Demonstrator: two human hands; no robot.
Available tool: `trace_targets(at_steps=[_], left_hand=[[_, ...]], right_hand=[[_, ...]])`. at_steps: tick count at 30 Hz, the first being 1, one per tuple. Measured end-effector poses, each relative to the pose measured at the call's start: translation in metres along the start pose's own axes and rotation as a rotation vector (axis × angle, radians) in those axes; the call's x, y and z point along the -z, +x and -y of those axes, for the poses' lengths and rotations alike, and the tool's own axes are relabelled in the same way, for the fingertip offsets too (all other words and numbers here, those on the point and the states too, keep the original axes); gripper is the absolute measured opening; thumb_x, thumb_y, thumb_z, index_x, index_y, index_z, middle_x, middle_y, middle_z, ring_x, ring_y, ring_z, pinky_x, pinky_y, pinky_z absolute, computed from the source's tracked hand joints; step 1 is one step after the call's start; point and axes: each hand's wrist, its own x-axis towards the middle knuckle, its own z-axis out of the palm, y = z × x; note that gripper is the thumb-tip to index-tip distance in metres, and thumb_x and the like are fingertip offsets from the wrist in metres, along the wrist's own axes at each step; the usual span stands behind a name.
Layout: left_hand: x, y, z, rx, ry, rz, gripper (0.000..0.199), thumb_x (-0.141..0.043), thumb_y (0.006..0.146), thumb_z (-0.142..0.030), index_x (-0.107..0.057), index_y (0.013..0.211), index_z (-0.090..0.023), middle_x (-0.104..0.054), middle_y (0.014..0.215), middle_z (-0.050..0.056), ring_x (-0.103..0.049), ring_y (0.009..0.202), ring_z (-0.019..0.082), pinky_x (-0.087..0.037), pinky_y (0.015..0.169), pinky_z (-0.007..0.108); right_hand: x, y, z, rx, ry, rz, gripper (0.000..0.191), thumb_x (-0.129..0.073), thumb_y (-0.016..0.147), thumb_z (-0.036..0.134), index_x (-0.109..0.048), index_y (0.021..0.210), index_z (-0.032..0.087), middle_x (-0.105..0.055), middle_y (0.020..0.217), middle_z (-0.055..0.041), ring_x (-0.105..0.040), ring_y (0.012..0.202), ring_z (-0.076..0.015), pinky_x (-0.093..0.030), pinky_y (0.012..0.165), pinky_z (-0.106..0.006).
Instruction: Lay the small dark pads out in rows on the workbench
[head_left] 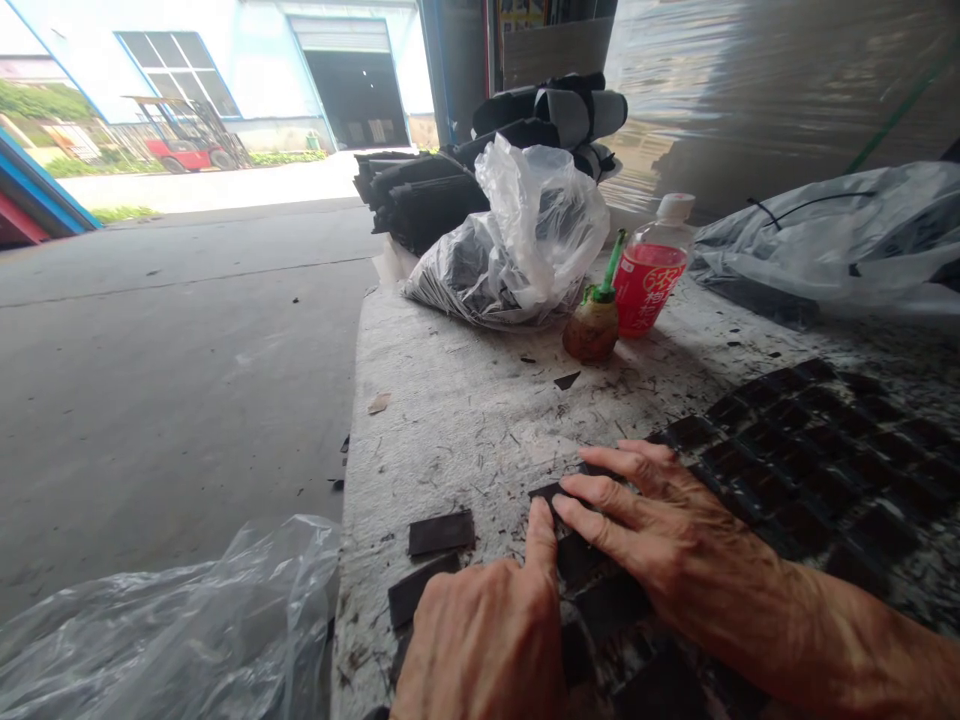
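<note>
My left hand (487, 630) is low in the middle of the view, its index finger stretched forward onto the near edge of a small black rectangular piece (546, 492). Its other fingers are bent out of sight beneath the hand. Beside it, my right hand (660, 530) reaches in from the right with fingers spread flat. Its fingertips touch the same piece and another dark piece (596, 469) beyond it. More black pieces lie around: one flat piece (441, 533) left of my hands, others partly under my palms.
Rows of black pieces (795, 450) cover the right of the pale table (450, 400). Behind stand a glue bottle with a green nozzle (592, 330), a red-labelled drink bottle (651, 285), a plastic bag (517, 250) and black rolls (427, 195). Clear plastic sheeting (187, 630) lies lower left.
</note>
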Motion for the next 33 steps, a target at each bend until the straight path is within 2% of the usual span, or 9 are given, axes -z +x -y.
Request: trace_targets(at_steps=[4, 8, 12, 17, 21, 25, 29, 33], left_hand=[[0.001, 0.001, 0.0, -0.007, 0.018, -0.001, 0.071, -0.038, 0.073, -0.004, -0.019, 0.141, -0.01, -0.069, 0.077, 0.01, -0.067, 0.067, 0.03, -0.05, 0.054, 0.039], [0.002, 0.0, 0.001, -0.011, 0.021, -0.017, 0.071, -0.039, 0.073, -0.004, -0.02, 0.141, -0.01, -0.069, 0.077, 0.01, -0.066, 0.069, 0.03, -0.049, 0.056, 0.04], [0.001, -0.004, 0.005, -0.015, -0.023, -0.103, 0.055, -0.038, 0.08, -0.009, -0.038, 0.134, -0.015, -0.068, 0.075, 0.006, -0.066, 0.068, 0.027, -0.047, 0.057, 0.037], [-0.004, -0.008, 0.006, -0.037, 0.076, -0.205, 0.056, -0.036, 0.082, -0.01, -0.033, 0.138, -0.019, -0.066, 0.07, 0.005, -0.065, 0.063, 0.026, -0.044, 0.052, 0.034], [-0.006, -0.008, 0.002, -0.008, 0.141, -0.262, 0.055, -0.036, 0.081, -0.008, -0.042, 0.133, -0.023, -0.065, 0.065, 0.005, -0.065, 0.059, 0.026, -0.041, 0.049, 0.032], [-0.004, -0.009, 0.003, 0.009, 0.151, -0.305, 0.049, -0.037, 0.084, -0.014, -0.045, 0.13, -0.026, -0.066, 0.066, 0.005, -0.065, 0.062, 0.025, -0.038, 0.051, 0.03], [-0.006, -0.024, 0.007, 0.042, 0.096, -0.374, 0.038, -0.034, 0.088, -0.018, -0.056, 0.116, -0.029, -0.068, 0.075, 0.003, -0.065, 0.071, 0.022, -0.04, 0.059, 0.03], [-0.016, -0.044, 0.002, 0.136, 0.047, -0.433, 0.039, -0.031, 0.089, -0.016, -0.053, 0.119, -0.027, -0.069, 0.082, 0.001, -0.065, 0.077, 0.02, -0.041, 0.063, 0.03]], right_hand=[[-0.004, 0.0, -0.001, -0.014, 0.022, 0.028, 0.029, -0.049, 0.086, 0.011, -0.062, 0.11, 0.02, -0.064, 0.112, 0.0009, -0.043, 0.118, -0.0241, -0.027, 0.101, -0.041], [-0.005, 0.0, -0.003, -0.013, -0.028, 0.006, 0.033, -0.047, 0.085, 0.007, -0.061, 0.113, 0.015, -0.063, 0.115, -0.0017, -0.043, 0.118, -0.0249, -0.026, 0.102, -0.043], [-0.007, -0.001, -0.002, 0.019, -0.088, 0.035, 0.036, -0.049, 0.081, 0.006, -0.061, 0.114, 0.016, -0.063, 0.116, -0.0016, -0.044, 0.117, -0.0264, -0.027, 0.102, -0.046], [-0.007, -0.003, 0.0, 0.051, -0.112, 0.049, 0.036, -0.056, 0.08, 0.009, -0.06, 0.115, 0.012, -0.062, 0.117, -0.0057, -0.043, 0.119, -0.0283, -0.027, 0.101, -0.048], [-0.007, -0.005, -0.002, 0.055, -0.108, 0.08, 0.039, -0.058, 0.08, 0.011, -0.057, 0.119, 0.014, -0.06, 0.121, -0.0065, -0.04, 0.122, -0.0288, -0.025, 0.102, -0.049], [0.0, -0.002, -0.005, 0.012, -0.077, 0.138, 0.038, -0.055, 0.081, 0.009, -0.059, 0.118, 0.018, -0.061, 0.12, -0.0053, -0.043, 0.119, -0.0287, -0.031, 0.097, -0.048], [0.009, 0.004, -0.003, 0.007, -0.043, 0.189, 0.042, -0.053, 0.079, 0.004, -0.059, 0.117, 0.022, -0.062, 0.117, -0.0042, -0.044, 0.119, -0.0282, -0.029, 0.098, -0.049], [0.011, 0.008, 0.002, 0.003, -0.03, 0.206, 0.039, -0.055, 0.079, 0.004, -0.06, 0.114, 0.02, -0.064, 0.112, -0.0056, -0.046, 0.116, -0.0288, -0.03, 0.096, -0.05]])
